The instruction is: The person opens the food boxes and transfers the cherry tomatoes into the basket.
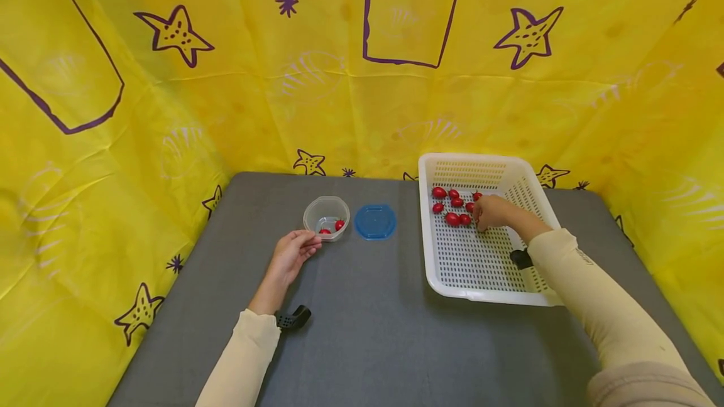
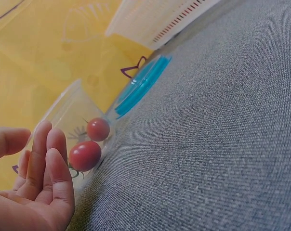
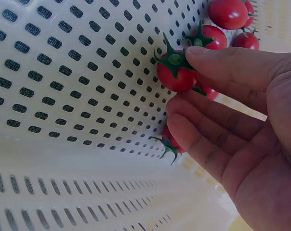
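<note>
A small clear plastic container (image 1: 327,203) stands on the grey table with two red cherry tomatoes (image 2: 85,155) inside. My left hand (image 1: 294,255) is at its near rim, thumb on the rim side and fingers along the outer wall, holding it lightly. Over in the white perforated basket (image 1: 447,293), my right hand (image 1: 493,213) pinches a cherry tomato (image 3: 176,77) between thumb and fingers, its green calyx facing the wrist camera. Several other cherry tomatoes (image 1: 452,218) lie around it toward the basket's far left part.
A blue lid (image 1: 376,222) lies flat on the table between the container and the basket. Behind and at both sides hangs a yellow curtain (image 1: 351,105) with sea-creature drawings. The basket's raised walls surround the right hand.
</note>
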`<state>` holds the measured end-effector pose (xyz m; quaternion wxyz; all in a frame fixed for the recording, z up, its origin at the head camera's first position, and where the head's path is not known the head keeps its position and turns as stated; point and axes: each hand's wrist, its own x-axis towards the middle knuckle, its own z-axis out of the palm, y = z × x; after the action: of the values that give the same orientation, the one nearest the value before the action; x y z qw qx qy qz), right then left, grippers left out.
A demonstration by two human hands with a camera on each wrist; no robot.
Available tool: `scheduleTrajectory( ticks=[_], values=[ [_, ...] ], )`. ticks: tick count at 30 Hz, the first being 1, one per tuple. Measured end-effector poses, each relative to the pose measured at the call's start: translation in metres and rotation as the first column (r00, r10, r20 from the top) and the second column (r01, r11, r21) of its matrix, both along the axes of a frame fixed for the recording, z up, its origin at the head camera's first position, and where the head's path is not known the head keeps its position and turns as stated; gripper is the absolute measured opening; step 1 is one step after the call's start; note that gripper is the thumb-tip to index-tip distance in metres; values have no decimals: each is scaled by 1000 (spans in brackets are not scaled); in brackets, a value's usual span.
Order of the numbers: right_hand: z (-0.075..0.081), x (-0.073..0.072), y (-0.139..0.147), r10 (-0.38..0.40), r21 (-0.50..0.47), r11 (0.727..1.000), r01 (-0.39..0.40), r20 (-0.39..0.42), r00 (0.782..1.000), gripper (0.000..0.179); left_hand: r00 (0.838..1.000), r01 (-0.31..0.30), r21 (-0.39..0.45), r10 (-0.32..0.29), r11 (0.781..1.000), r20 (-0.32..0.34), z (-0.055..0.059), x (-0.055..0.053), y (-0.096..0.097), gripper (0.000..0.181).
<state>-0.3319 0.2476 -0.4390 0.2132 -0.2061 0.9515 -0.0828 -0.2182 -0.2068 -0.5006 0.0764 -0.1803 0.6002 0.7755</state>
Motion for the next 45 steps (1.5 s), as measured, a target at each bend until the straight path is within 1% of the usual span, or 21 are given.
scheduleTrajectory(
  ticks=[5,8,12,18,22,25,30,34,39,42,45],
  values=[
    [0,-1,2,24,-40,999,-25,-18,1000,15,1000,-11,-5,11,1000,12,0,1,0,9],
    [4,-2,1,9,-71,997,-12,-46,999,14,1000,-13,-1,13,1000,9,0,1,1,7],
    [16,-7,-2,-12,-123,992,-1,-105,994,16,1000,-14,10,14,1000,-5,0,1,2,6],
    [42,-14,-16,-32,-209,978,-3,-168,985,21,1000,-11,15,11,1000,-6,1,0,2,4],
    [60,-18,-36,-15,-246,969,-34,-192,981,21,1000,-12,15,12,1000,-10,3,-1,1,5],
    [69,-20,-54,7,-267,962,-62,-203,979,20,1000,-10,8,10,1000,-18,5,-2,0,4],
    [76,-21,-83,81,-269,952,-143,-229,970,20,1000,-5,8,6,1000,-8,6,-2,0,3],
    [82,-18,-105,129,-248,950,-191,-247,960,22,1000,0,2,0,1000,-2,5,-1,0,4],
    [89,-15,-135,150,-249,945,-212,-247,957,21,1000,-3,0,3,1000,5,5,-1,0,5],
    [89,-16,-153,175,-252,939,-236,-243,954,22,1000,-4,6,4,1000,5,5,-2,1,4],
    [88,-15,-171,222,-250,926,-284,-248,943,22,1000,-5,13,5,1000,0,5,-2,0,5]
  ],
)
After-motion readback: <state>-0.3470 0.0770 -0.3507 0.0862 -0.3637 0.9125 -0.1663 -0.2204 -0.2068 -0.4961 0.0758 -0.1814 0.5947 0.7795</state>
